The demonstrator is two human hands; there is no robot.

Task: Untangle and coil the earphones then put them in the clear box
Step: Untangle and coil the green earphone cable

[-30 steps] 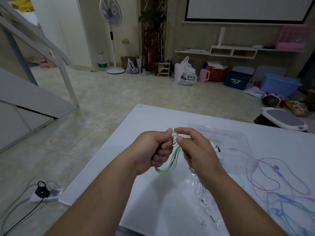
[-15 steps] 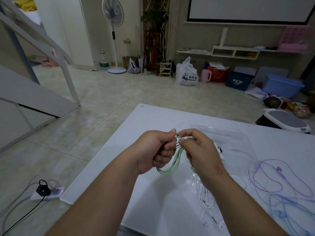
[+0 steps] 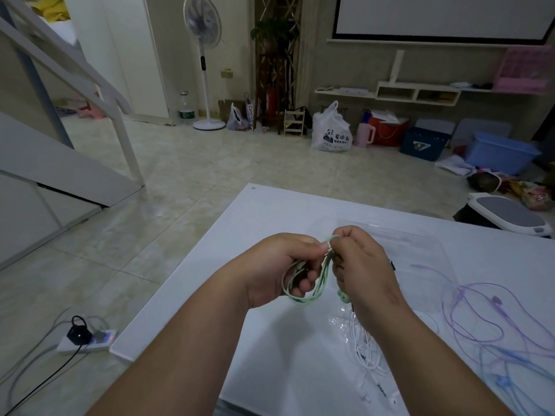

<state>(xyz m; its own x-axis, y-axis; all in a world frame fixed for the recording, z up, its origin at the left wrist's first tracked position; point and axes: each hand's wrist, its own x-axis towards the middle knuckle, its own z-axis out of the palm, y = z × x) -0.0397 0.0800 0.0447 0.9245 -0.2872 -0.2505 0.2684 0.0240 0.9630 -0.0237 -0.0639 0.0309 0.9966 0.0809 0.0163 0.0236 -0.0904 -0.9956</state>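
Your left hand (image 3: 280,265) is curled round the green earphones (image 3: 303,300); the loops pass through its fingers and hang below the fist. Your right hand (image 3: 365,271) pinches the same cable at the top of the coil, its fingertips touching those of the left hand. The coil's long axis runs roughly vertical, from the pinch down toward the white table (image 3: 270,211). One green earbud (image 3: 342,295) hangs just under the right palm.

The clear box (image 3: 390,228) lies on the table just beyond the right hand, far and right of the grip. The right hand is nearer to it. Judge the coming transfer as a forward-right move. White earphones (image 3: 363,349) lie near the right wrist; purple earphones (image 3: 495,310) lie further right.
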